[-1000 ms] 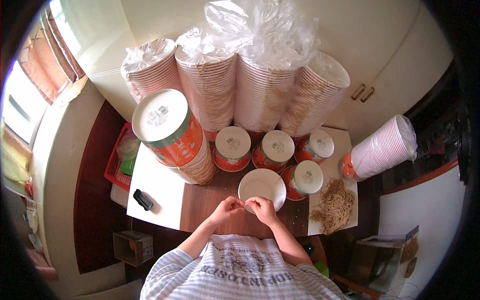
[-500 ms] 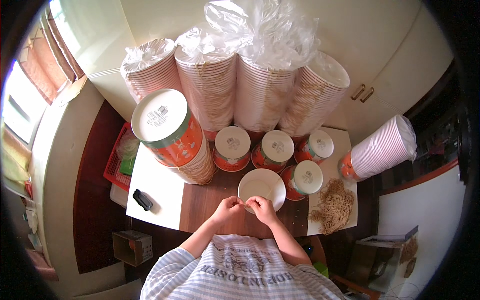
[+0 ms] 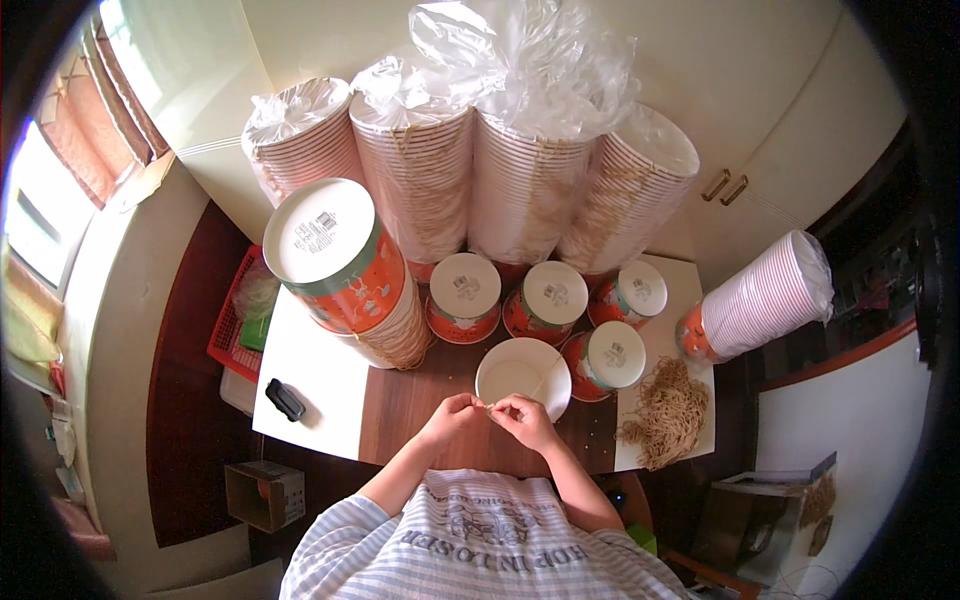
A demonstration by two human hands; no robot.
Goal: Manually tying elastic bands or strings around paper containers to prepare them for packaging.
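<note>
1. Because only a small pale strand (image 3: 489,407) was held, it seemed, the fingertips of the left hand (image 3: 456,416) and right hand (image 3: 524,421) were pinched narrow and brought together at the frame's lower centre.
2. The strand was held over the bowl's (image 3: 515,368) near rim; whether the rim was touched could not be told.
3. Twine (image 3: 668,415) was heaped lower right, probably for easy reach.
4. Cups (image 3: 616,352) were upturned around the centre, likely for steadiness.

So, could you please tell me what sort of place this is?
Probably a room at home used as a small workspace: curtains by a window, cream cupboard doors, and a tall stack of upturned paper bowls on a table.
</note>
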